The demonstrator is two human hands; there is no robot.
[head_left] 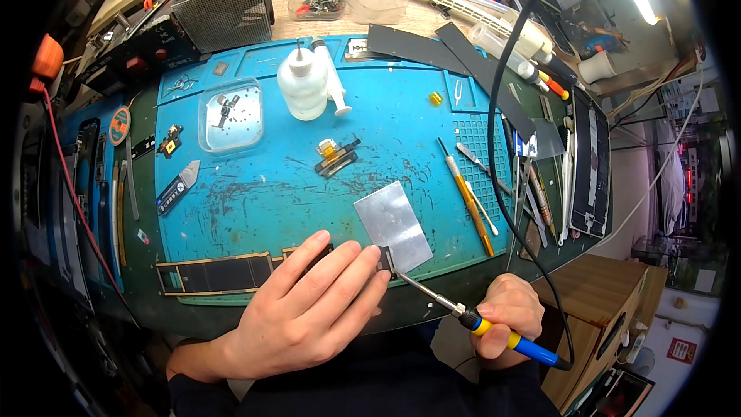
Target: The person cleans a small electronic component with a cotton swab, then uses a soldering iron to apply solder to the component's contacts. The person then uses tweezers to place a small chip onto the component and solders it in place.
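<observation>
My left hand lies flat near the front edge of the blue work mat, its fingertips pressing down a small dark part at the end of a long black strip with copper edges. My right hand grips a soldering iron with a yellow and blue handle. Its metal tip touches the dark part just beside my left fingertips. A silvery metal plate lies on the mat right behind that spot.
On the mat stand a white squeeze bottle, a clear dish of small parts, a small yellow-taped component, a utility knife and a yellow-handled tool. The iron's black cord runs up the right side. Tools and long dark panels crowd the edges.
</observation>
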